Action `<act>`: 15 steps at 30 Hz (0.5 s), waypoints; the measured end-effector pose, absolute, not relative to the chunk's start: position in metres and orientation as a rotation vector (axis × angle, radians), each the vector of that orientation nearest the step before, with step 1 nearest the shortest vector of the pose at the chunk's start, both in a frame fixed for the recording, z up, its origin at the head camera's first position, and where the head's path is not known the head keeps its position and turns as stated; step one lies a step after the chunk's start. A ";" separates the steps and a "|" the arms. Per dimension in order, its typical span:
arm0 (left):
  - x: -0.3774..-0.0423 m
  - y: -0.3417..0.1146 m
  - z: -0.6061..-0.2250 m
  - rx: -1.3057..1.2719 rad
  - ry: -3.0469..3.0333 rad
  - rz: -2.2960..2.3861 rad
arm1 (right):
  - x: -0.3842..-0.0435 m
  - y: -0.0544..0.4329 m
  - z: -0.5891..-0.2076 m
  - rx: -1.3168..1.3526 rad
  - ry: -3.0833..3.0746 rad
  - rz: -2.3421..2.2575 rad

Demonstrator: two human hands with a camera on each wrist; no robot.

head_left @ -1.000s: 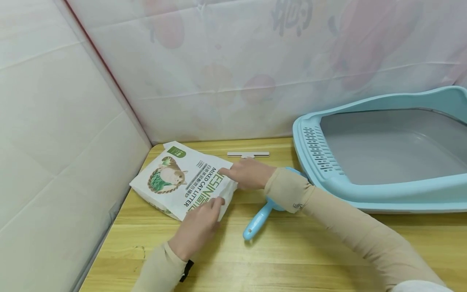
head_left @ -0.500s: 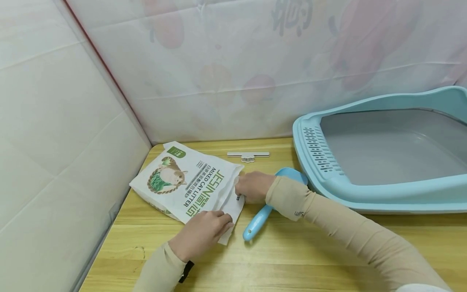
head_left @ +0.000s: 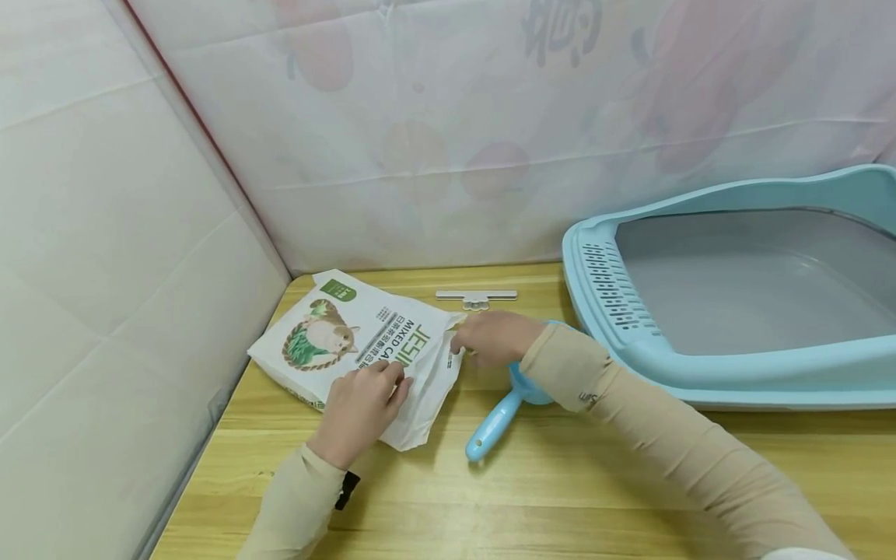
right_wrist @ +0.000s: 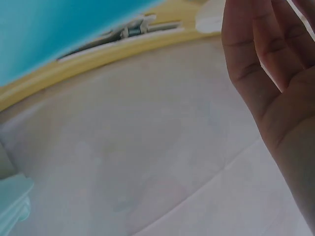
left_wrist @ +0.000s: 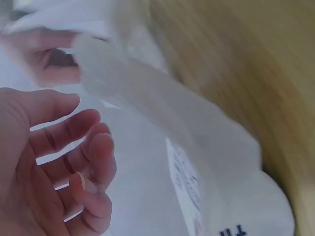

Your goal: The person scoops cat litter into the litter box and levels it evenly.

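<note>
A white cat litter bag (head_left: 378,307) lies flat on the wooden table, its mouth end facing right. Over the printed front is my left hand (head_left: 360,404); in the left wrist view its fingers (left_wrist: 64,130) are loosely bent with nothing between them. My right hand (head_left: 498,338) pinches the far corner of the bag's mouth, and the left wrist view shows the paper parting there. Under the right wrist lies a blue litter scoop (head_left: 493,426), its handle toward me and its blade partly covered by the sleeve.
A large light-blue litter box (head_left: 756,372) with a grey inside stands at the right. Behind the right hand lies a white bag clip (head_left: 476,295). Fabric walls (head_left: 420,155) close off the table (head_left: 490,513) at the back and left.
The bag's mouth end has been unfolded to the right. My left hand has let go of the mouth edge and moved left over the print; the right hand has shifted to the far corner.
</note>
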State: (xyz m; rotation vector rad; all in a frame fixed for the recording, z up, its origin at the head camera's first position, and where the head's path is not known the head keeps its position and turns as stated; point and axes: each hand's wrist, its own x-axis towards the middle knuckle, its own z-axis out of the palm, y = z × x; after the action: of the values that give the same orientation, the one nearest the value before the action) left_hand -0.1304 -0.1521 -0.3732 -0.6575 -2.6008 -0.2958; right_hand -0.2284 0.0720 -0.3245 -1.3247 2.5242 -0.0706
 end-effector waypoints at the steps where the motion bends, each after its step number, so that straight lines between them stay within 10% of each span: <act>1: -0.131 -0.153 -0.374 -0.646 -2.608 -0.296 | -0.230 0.073 -0.322 -1.328 2.524 -0.075; 15: -0.139 -0.148 -0.378 -0.583 -2.721 -0.207 | -0.236 0.083 -0.313 -1.383 2.521 -0.133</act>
State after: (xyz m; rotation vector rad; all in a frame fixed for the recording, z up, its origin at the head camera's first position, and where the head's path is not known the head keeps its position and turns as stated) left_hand -0.1394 -0.1478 -0.3781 -0.5834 -2.7207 -0.2074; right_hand -0.2356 0.0826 -0.3128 -1.3832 2.5213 -0.1335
